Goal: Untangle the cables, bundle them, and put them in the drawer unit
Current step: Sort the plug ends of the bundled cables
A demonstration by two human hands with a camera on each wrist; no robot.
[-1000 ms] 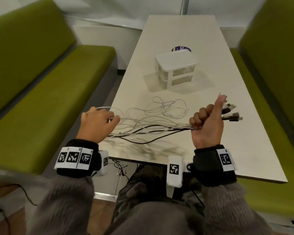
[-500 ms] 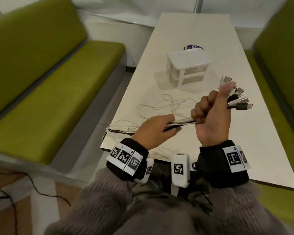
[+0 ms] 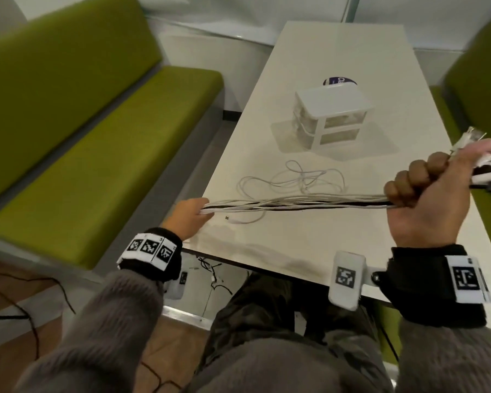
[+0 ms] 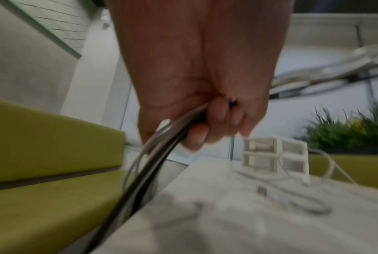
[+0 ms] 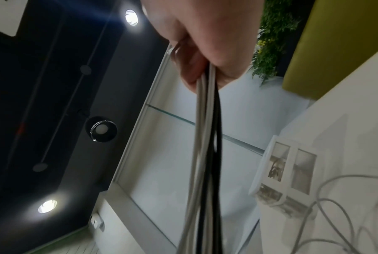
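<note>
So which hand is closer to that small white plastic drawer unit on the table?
Right. The right hand holds the cables just in front of the white plastic drawer unit; the left hand grips them at the table's near-left edge.

White and black cables point(image 3: 295, 204) stretched taut above the table; white drawer unit point(image 3: 333, 114) stands behind

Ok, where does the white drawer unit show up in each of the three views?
Head: the drawer unit stands on the table, above centre, beyond the loose white cable.
Left wrist: lower right, small and blurred, past the left hand.
Right wrist: right edge, tipped sideways in the picture.
Shared landmark: that loose white cable lies just in front of it in all three.
</note>
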